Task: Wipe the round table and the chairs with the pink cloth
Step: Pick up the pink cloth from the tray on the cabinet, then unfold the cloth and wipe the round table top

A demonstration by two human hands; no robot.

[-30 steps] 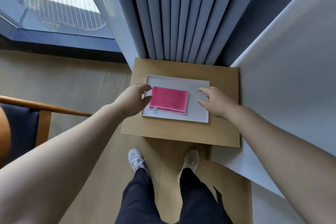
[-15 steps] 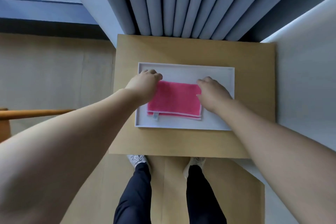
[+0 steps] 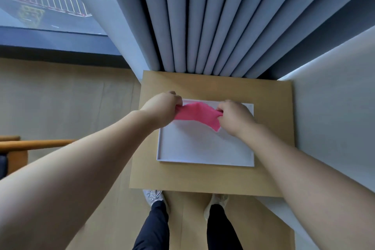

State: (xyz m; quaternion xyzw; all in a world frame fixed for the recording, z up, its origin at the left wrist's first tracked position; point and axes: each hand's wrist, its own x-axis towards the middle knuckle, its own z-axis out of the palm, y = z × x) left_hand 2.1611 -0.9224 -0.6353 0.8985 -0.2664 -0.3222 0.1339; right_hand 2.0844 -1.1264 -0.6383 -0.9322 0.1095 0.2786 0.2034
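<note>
Pink cloth (image 3: 197, 114) is soft and floppy, basically weightless; it sags between left hand (image 3: 162, 107) and right hand (image 3: 235, 116), each pinching an end above the white tray's (image 3: 203, 160) far edge.

Single head cam, wide-angle, looks steeply down & fwd from above the person, close on both hands gripping the pink cloth (image 3: 197, 116) over the white tray (image 3: 203, 148), own feet below the grip, curtain beyond it.
</note>
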